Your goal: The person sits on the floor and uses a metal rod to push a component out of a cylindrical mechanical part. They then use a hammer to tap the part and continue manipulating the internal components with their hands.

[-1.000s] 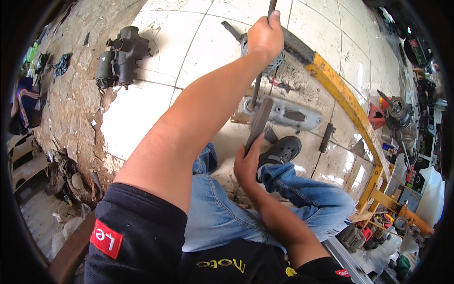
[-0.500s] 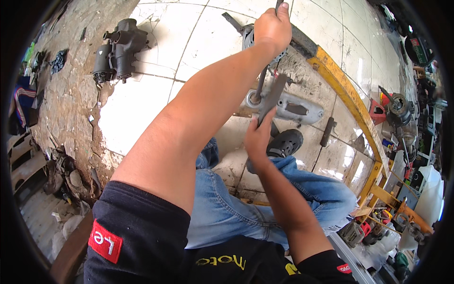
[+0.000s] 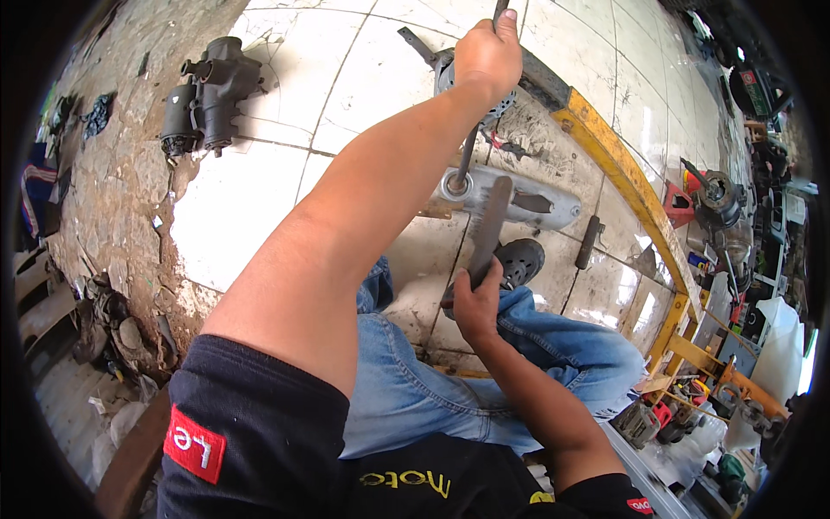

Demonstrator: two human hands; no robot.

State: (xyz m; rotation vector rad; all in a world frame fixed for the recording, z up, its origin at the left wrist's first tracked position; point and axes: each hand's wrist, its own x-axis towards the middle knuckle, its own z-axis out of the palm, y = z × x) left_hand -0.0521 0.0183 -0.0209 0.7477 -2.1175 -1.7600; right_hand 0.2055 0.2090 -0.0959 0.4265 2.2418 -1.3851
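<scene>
My left hand is closed round a long metal rod standing at a tilt. The rod's lower end goes down to the round bore of a long grey cast-metal part on the floor. My right hand is closed on a flat dark metal bar, whose free end points away from me above the casting. Beyond the casting, partly hidden by my left hand and forearm, lies a round metal part with a dark bracket.
A yellow steel frame curves along the right. A short dark cylinder lies beside the casting. My shoe is close to the bar. A dark motor-like unit stands on the left tiles. Clutter fills the far right.
My right hand has drawn the metal bar back toward me, and the bar now points more steeply away. My left hand stays on the rod, nearly unmoved.
</scene>
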